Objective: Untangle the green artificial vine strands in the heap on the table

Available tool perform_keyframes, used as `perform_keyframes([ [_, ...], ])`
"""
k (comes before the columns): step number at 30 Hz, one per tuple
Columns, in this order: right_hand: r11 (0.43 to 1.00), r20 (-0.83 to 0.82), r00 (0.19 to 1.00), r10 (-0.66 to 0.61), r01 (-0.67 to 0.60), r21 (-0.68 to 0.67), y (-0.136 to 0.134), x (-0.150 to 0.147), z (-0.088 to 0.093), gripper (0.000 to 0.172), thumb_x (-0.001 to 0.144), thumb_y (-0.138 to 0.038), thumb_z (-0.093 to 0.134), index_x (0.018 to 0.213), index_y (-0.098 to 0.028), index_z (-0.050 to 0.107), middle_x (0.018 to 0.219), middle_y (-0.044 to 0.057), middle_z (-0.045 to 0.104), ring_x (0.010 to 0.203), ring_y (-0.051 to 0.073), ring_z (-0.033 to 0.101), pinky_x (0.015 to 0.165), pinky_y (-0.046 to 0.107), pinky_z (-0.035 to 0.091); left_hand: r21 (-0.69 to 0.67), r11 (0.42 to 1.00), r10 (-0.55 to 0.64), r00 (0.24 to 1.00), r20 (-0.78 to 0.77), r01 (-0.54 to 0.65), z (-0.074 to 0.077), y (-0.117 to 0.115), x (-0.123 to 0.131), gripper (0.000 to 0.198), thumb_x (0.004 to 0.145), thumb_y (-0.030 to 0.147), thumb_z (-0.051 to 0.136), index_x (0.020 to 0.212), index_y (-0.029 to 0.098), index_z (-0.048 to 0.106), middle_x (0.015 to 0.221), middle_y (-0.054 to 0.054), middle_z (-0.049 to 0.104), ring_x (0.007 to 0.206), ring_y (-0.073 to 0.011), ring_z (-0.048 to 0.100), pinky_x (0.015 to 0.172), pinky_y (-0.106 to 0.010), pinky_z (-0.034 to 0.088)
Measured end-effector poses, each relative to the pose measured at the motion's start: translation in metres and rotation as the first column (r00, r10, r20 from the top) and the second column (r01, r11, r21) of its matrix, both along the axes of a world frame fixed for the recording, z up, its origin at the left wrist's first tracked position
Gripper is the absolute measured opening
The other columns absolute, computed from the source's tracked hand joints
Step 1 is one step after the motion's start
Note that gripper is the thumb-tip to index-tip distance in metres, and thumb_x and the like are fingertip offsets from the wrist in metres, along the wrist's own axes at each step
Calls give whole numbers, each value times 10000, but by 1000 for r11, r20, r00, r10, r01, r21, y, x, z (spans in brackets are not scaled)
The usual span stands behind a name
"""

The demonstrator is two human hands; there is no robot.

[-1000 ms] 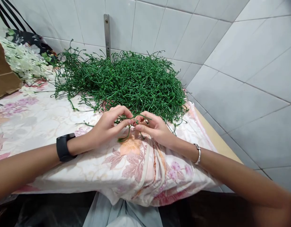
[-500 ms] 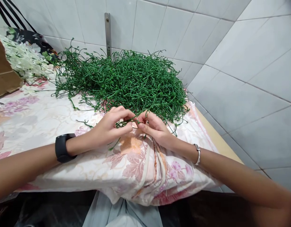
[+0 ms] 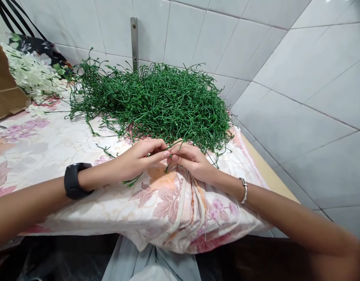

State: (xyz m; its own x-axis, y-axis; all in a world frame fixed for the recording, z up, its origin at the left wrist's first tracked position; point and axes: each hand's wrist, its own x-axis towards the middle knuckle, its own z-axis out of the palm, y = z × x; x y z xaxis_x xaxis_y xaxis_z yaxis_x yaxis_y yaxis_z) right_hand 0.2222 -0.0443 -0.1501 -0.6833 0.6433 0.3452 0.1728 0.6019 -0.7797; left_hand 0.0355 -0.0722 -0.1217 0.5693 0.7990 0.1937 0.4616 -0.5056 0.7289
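Note:
A big heap of green plastic stems (image 3: 156, 103) lies on a floral cloth (image 3: 65, 144) that covers the table. Just in front of the heap, my left hand (image 3: 135, 160) and my right hand (image 3: 191, 160) meet fingertip to fingertip. Both pinch the same thin green stem (image 3: 133, 180), whose loose end trails out under my left palm onto the cloth. A black watch (image 3: 74, 181) sits on my left wrist and a silver bangle (image 3: 244, 190) on my right.
White artificial flowers (image 3: 29, 76) are piled at the back left beside a brown cardboard box (image 3: 6, 91). Tiled walls close the back and right sides. A metal strip (image 3: 134, 41) is screwed to the back wall. The cloth hangs over the table's near edge.
My hands have flattened and lowered toward the cloth, fingers now straighter. The stem's loose end has shifted left and lies under my left palm.

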Motion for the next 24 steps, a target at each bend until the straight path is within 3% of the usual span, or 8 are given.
perform_keyframes([
  [3,981,-113,993,44,-64,-181,-1,0,-2,158,824,-261,453,808,-155,568,800,19,508,729,97,507,661,268,450,-45,998,-38,999,-15,37,7,-2,-2,240,850,303,374,846,132,542,795,6,535,728,-97,467,611,-192,327],
  [5,968,-159,984,76,-112,-226,-1,0,-2,160,815,-271,466,810,-151,572,773,17,500,720,101,505,636,266,453,-31,996,-83,996,-34,82,10,-2,-3,240,851,306,374,850,138,546,780,13,527,721,-92,462,620,-186,329],
  [11,992,-67,990,128,-128,-1,1,0,1,206,810,-288,478,722,-146,599,730,41,546,861,141,421,771,309,377,-50,987,-157,982,-105,153,11,-1,-8,281,853,338,356,831,133,546,750,6,522,700,-95,457,597,-180,323],
  [15,974,26,975,219,-220,57,4,1,6,216,826,-286,450,749,-141,591,763,44,559,891,145,412,832,341,335,-107,971,-223,970,-98,213,12,1,-10,255,845,318,379,800,131,545,747,8,521,680,-86,447,593,-173,321],
  [20,915,144,907,395,-403,28,4,0,14,290,841,-305,416,684,-126,583,751,52,574,954,152,394,893,355,289,-250,870,-419,904,82,425,8,6,-11,159,814,227,451,794,128,573,792,1,557,747,-90,476,668,-163,351],
  [24,887,126,878,462,-458,-59,4,0,16,269,830,-273,445,646,-133,582,696,32,585,905,139,414,900,349,262,-347,815,-434,885,167,465,4,5,-11,155,801,226,475,752,119,576,740,-12,553,709,-93,473,644,-176,356],
])
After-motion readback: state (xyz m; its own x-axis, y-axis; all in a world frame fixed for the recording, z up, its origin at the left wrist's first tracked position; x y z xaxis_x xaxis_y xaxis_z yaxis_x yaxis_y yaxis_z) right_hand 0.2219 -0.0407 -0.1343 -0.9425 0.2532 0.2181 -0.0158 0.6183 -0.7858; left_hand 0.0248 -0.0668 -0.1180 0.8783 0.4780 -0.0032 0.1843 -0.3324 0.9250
